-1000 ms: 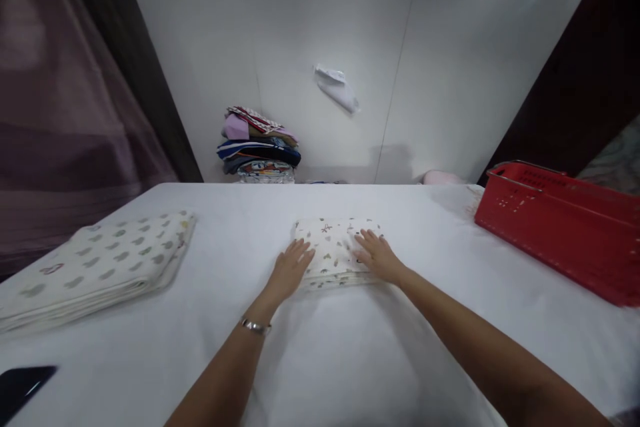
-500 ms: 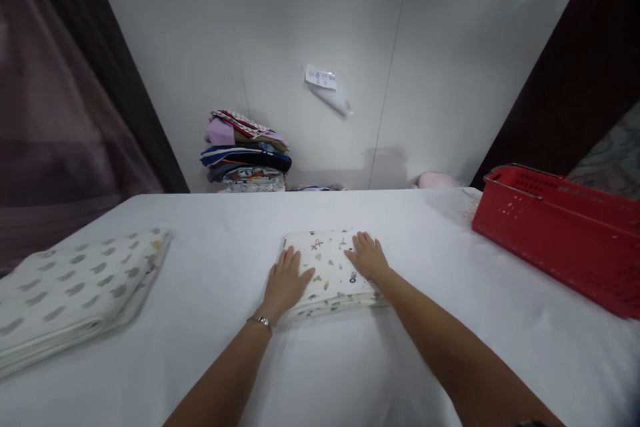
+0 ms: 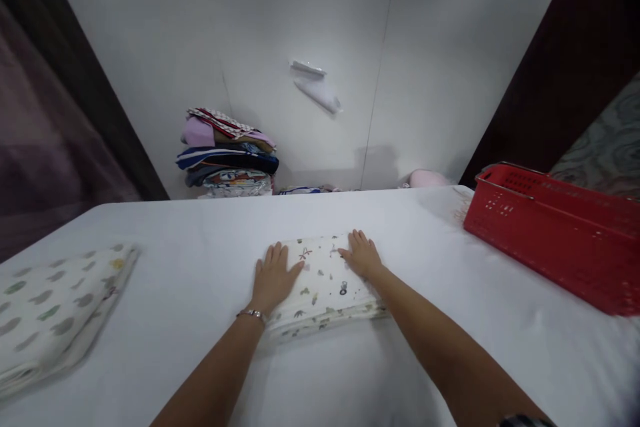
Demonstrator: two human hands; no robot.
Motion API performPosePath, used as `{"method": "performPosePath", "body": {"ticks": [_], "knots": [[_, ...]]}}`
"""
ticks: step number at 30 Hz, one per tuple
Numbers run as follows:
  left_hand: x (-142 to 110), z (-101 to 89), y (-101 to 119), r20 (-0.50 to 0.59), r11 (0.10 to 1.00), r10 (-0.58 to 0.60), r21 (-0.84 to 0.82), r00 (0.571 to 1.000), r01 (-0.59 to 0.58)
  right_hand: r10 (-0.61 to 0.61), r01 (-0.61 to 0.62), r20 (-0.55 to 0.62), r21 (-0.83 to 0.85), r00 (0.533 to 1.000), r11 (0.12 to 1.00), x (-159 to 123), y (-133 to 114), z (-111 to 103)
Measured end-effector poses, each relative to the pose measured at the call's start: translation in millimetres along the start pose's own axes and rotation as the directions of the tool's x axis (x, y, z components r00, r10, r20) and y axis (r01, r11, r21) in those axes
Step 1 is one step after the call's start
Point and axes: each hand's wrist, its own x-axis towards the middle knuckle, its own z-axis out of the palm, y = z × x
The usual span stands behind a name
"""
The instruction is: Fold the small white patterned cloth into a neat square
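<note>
- The left hand (image 3: pixel 274 277) lies flat on the left part of a printed cloth (image 3: pixel 325 280), palm down, thumb stretched wide toward the middle; it grips nothing.
- The right hand (image 3: pixel 362 253) rests near the far right corner of the printed cloth, also flat with the thumb wide, gripping nothing.
- The printed cloth, white with small motifs, lies folded between the 2 hands, near the middle of a white table (image 3: pixel 200 247); its layered edge faces the person.
- A bracelet (image 3: pixel 254 314) circles the left wrist.
- To the left, well apart, lies a spotted cloth (image 3: pixel 55 307), folded, with grey shapes and 1 yellow patch near its far corner; the view cuts it off.
- A red basket (image 3: pixel 550 233) with a metal handle stands on the table's right side.
- Beyond the far edge, a textile stack (image 3: pixel 227 153) stands by a pale wall (image 3: pixel 300 0).
</note>
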Motion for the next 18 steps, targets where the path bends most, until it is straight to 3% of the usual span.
{"method": "performPosePath", "body": {"ticks": [3, 7, 11, 18], "knots": [[-1.1, 4.2, -2.7, -0.022, 1.000, 0.003, -0.002, 1.000, -0.003, 0.036, -0.028, -0.044, 0.172, 0.998, 0.985, 6.1, 7.9, -4.9], [-1.1, 1.7, -1.0, -0.059, 1.000, 0.030, 0.009, 0.998, -0.030, 0.184, -0.144, -0.125, 0.277, 0.975, 0.950, 21.1, 29.6, -29.9], [-1.4, -0.3, 1.2, -0.051, 1.000, 0.016, 0.011, 0.999, -0.016, 0.243, -0.201, -0.116, 0.292, 0.963, 0.935, 32.6, 44.0, -50.5], [-2.3, -2.7, 3.6, -0.051, 1.000, 0.006, 0.022, 0.999, -0.004, 0.263, -0.256, -0.004, 0.203, 0.965, 0.945, 43.2, 32.4, -56.8]]}}
